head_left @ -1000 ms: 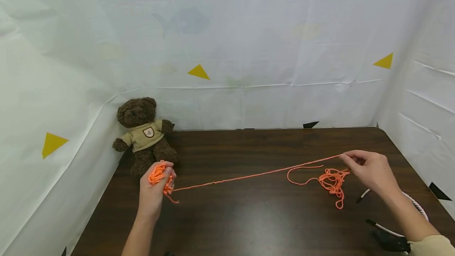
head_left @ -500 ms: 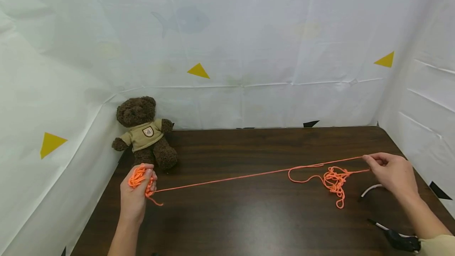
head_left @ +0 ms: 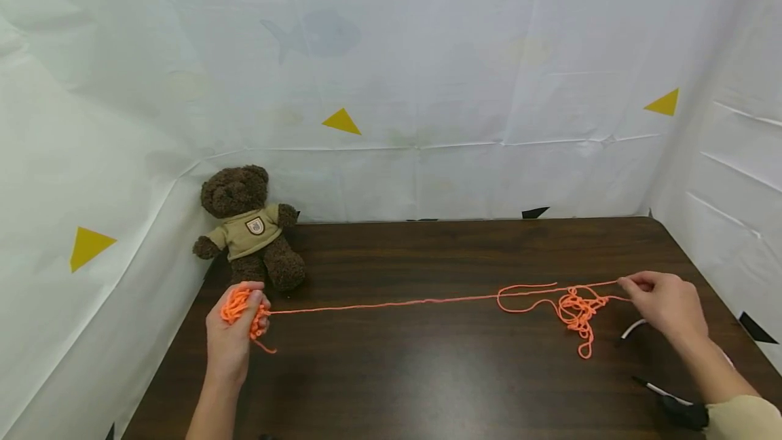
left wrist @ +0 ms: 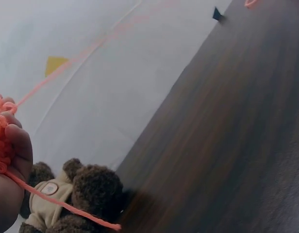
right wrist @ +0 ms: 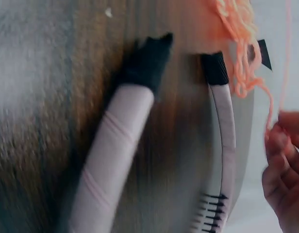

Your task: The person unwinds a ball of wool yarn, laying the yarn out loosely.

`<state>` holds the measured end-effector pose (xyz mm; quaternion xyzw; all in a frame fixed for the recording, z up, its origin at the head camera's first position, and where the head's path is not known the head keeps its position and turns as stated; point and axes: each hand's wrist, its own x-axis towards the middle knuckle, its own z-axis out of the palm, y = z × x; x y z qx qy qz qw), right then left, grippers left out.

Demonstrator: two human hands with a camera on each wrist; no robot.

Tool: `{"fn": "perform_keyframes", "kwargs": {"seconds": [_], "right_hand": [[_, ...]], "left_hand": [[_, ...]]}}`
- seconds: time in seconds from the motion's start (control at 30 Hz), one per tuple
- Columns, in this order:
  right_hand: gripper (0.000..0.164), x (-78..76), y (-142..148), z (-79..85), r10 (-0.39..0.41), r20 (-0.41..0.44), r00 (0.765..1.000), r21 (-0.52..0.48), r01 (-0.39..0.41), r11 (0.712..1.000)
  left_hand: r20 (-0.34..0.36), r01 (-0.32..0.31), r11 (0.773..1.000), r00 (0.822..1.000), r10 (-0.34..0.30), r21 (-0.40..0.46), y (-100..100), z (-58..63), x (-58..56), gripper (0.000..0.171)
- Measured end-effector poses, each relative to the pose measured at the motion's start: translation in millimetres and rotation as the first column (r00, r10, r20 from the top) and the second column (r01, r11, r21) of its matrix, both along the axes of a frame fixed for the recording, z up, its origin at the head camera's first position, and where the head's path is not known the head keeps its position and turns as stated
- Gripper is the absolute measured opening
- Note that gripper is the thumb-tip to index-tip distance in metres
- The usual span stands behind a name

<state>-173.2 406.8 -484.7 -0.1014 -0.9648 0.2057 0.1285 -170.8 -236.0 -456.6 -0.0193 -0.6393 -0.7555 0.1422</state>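
Note:
My left hand [head_left: 227, 331] grips a bundle of orange yarn [head_left: 235, 305], with a short loose end hanging below. From this bundle a yarn strand [head_left: 391, 304] runs taut across the table to my right hand [head_left: 668, 304], which pinches it between thumb and fingertips. Beneath the strand's right part, a loose tangle of yarn [head_left: 577, 309] lies on the table, and one line from it leads to the right hand. The left wrist view shows curled fingers [left wrist: 21, 145] round the bundle. In the right wrist view, yarn enters the pinch of the fingertips [right wrist: 278, 141].
A brown teddy bear [head_left: 252, 229] in a tan shirt leans at the back left, behind the left hand. White sheeting [head_left: 415, 87] surrounds the dark wooden table [head_left: 415, 372]. Pale curved bars [right wrist: 110, 145] with black ends stand near the right wrist.
My hands have moved apart, the left going left and the right going right, so the strand between them is longer. Lately the strand has levelled, with the right hand slightly lower.

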Motion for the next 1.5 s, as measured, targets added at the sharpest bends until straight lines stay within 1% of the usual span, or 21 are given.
{"fn": "perform_keyframes", "kwargs": {"seconds": [0.07,0.13,0.23,0.43,0.57,0.63,0.7,0.8,0.9,0.97,1.07,1.13,1.23,1.3,1.4,1.43,1.5], "right_hand": [[0.033,-2.2,-4.3,-2.3,0.065,0.007,0.998,0.008,-0.065,0.998],[0.029,-4.8,-9.2,-4.1,0.123,0.016,0.992,0.015,-0.123,0.992],[0.024,-7.9,-14.8,-5.9,0.177,0.052,0.983,0.013,-0.178,0.984],[0.024,-9.3,-19.4,-8.4,0.213,0.139,0.967,0.013,-0.217,0.976],[0.025,-8.6,-21.8,-8.9,0.215,0.148,0.965,0.021,-0.221,0.975],[0.026,-7.6,-25.3,-7.5,0.204,0.111,0.973,0.038,-0.209,0.977],[0.027,-6.6,-31.0,-4.4,0.191,0.05,0.98,0.057,-0.194,0.979],[0.026,-5.4,-46.2,2.7,0.19,-0.057,0.98,0.069,-0.186,0.98],[0.021,-5.3,-69.5,9.6,0.235,-0.159,0.959,0.069,-0.227,0.971],[0.017,-5.5,-89.3,12.5,0.282,-0.225,0.933,0.075,-0.272,0.959],[0.018,-5.2,-125.2,13.2,0.378,-0.298,0.877,0.072,-0.374,0.925],[0.022,-3.9,-151.3,11.4,0.452,-0.319,0.833,0.056,-0.459,0.886],[0.029,1.1,-191.9,7.3,0.564,-0.304,0.768,-0.014,-0.595,0.803],[0.033,4.9,-217.9,4.8,0.623,-0.283,0.729,-0.074,-0.665,0.743],[0.042,9.9,-252.8,3.3,0.681,-0.252,0.688,-0.176,-0.725,0.667],[0.045,11.0,-263.2,3.3,0.694,-0.247,0.676,-0.204,-0.736,0.645],[0.052,12.7,-281.5,4.6,0.712,-0.234,0.662,-0.255,-0.748,0.613]], "left_hand": [[0.024,0.04,0.998,0.999,-0.039,-0.051,4.7,-0.9,0.3,0.021],[0.05,0.084,0.991,0.996,-0.079,-0.104,10.1,-1.4,0.7,0.024],[0.075,0.126,0.981,0.99,-0.116,-0.151,18.0,-1.0,0.7,0.026],[0.09,0.156,0.97,0.986,-0.141,-0.187,29.5,1.4,-0.3,0.026],[0.095,0.175,0.965,0.983,-0.159,-0.193,34.7,3.3,-0.3,0.025],[0.093,0.181,0.963,0.982,-0.166,-0.198,36.9,4.0,-0.2,0.024],[0.09,0.188,0.961,0.981,-0.173,-0.202,38.9,4.7,-0.1,0.023],[0.091,0.196,0.958,0.979,-0.18,-0.209,42.3,5.9,0.2,0.024],[0.098,0.211,0.952,0.976,-0.194,-0.219,46.2,7.2,0.3,0.024],[0.102,0.223,0.949,0.973,-0.205,-0.224,49.1,7.9,0.3,0.025],[0.099,0.236,0.945,0.971,-0.219,-0.227,53.5,8.8,-0.3,0.024],[0.091,0.241,0.944,0.97,-0.226,-0.223,56.6,9.1,-0.8,0.023],[0.074,0.252,0.942,0.968,-0.241,-0.22,61.6,9.9,-1.4,0.021],[0.065,0.261,0.94,0.965,-0.253,-0.219,65.1,10.2,-1.8,0.021],[0.06,0.277,0.936,0.961,-0.27,-0.22,70.3,10.2,-1.9,0.021],[0.062,0.28,0.935,0.96,-0.273,-0.219,71.8,9.9,-2.0,0.02],[0.06,0.286,0.931,0.958,-0.28,-0.227,74.8,9.5,-2.3,0.021]]}}
